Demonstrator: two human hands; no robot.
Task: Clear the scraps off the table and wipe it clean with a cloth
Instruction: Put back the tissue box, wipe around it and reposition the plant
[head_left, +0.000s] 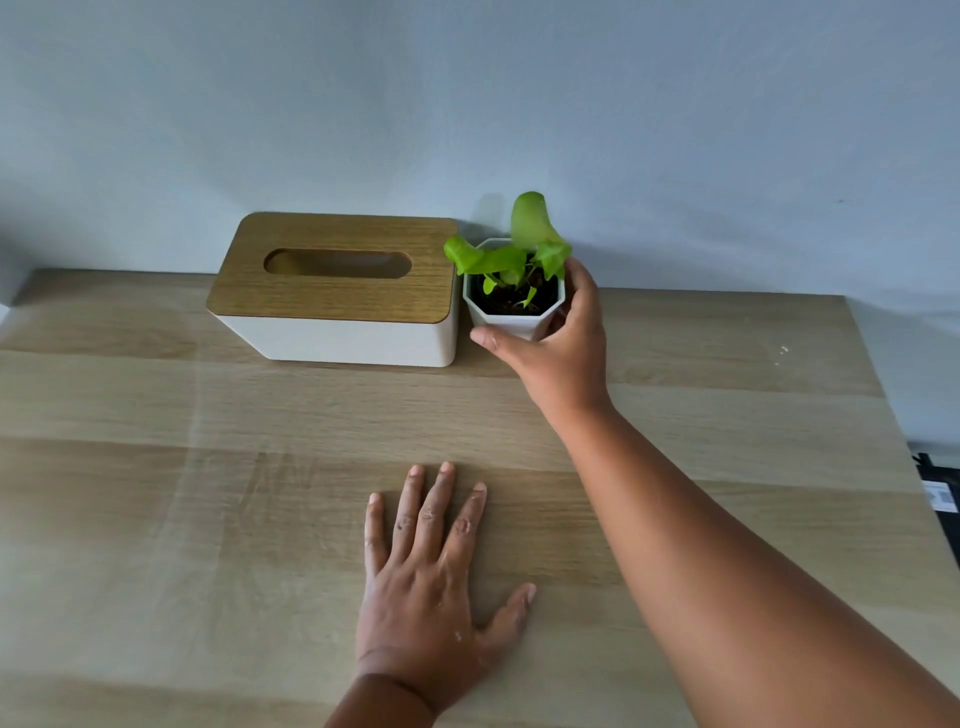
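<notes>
Overhead, a pale blue-grey wall (467, 104) is seen filling the upper part of the view, met by the far edge of a light wooden table (156, 519). The tabletop is spread across the whole lower part, and its right edge is seen slanting down towards the near right corner, where a dark object (940, 493) is partly visible beyond it. A broad stretch of bare wood is left open between the near edge and the things at the back.

Against the wall, left of centre, a white tissue box (337, 340) with a slotted wooden lid is set. Just beside its right end, a small white angular plant pot (506, 322) holding green leaves is placed near the far edge.

The pot is gripped by the right hand (563, 353), its arm stretched diagonally from the lower right; the thumb is curled across the near side and the fingers are wrapped round the far right side. The left hand (431, 587) is laid flat on the table near the middle, fingers straight and slightly spread, nothing held.

A few tiny pale scraps (783, 352) are scattered near the right edge, well apart from both hands. No cloth is shown.
</notes>
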